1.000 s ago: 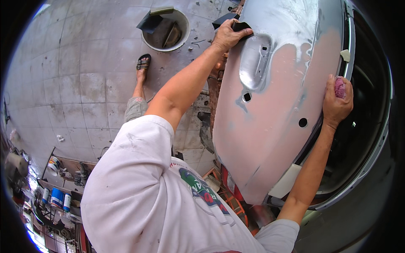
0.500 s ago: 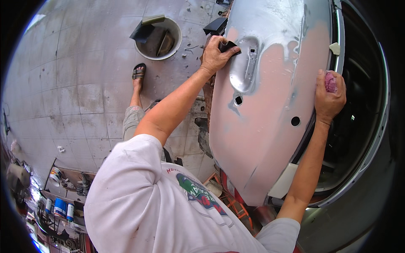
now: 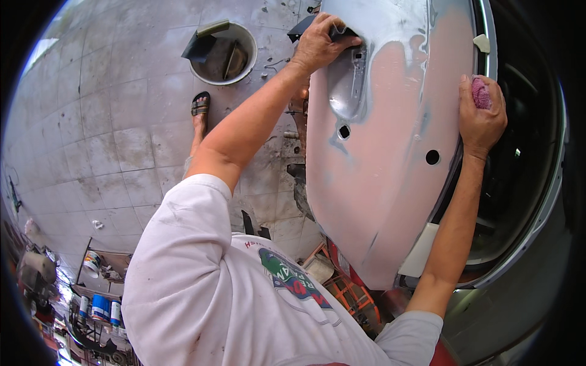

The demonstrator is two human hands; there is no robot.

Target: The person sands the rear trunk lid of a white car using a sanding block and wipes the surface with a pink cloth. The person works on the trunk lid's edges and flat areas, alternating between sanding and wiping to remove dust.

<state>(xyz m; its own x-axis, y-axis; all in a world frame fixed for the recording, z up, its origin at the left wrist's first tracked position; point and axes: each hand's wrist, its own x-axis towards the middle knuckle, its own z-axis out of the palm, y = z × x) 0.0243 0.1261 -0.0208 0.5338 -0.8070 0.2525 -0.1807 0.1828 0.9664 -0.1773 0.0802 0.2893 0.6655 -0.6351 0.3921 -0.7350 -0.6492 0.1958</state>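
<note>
Black sandpaper (image 3: 347, 35) is pinched in my left hand (image 3: 318, 47), thumb on top. It lies at the far end of the bare-metal handle recess (image 3: 345, 97) in a car door panel (image 3: 378, 177). Pinkish filler covers much of that panel, with grey patches and wet-looking streaks toward the far end. My right hand (image 3: 481, 128) is closed around a pink sponge or wadded cloth (image 3: 481, 93) and rests by the window edge on the right. Most of its fingers are out of sight.
A round bucket (image 3: 223, 79) with dark sheets over its rim stands on the tiled floor (image 3: 116, 146) at left. A dark window opening (image 3: 519, 201) lies right of the panel. Cans and bottles (image 3: 99, 307) sit on a shelf at lower left. An orange metal frame (image 3: 351, 293) is below the panel.
My left hand has slid the sandpaper farther along the panel and rightward, from beside the handle recess to its far end. My right hand still grips the pink wad, slightly farther up the window edge.
</note>
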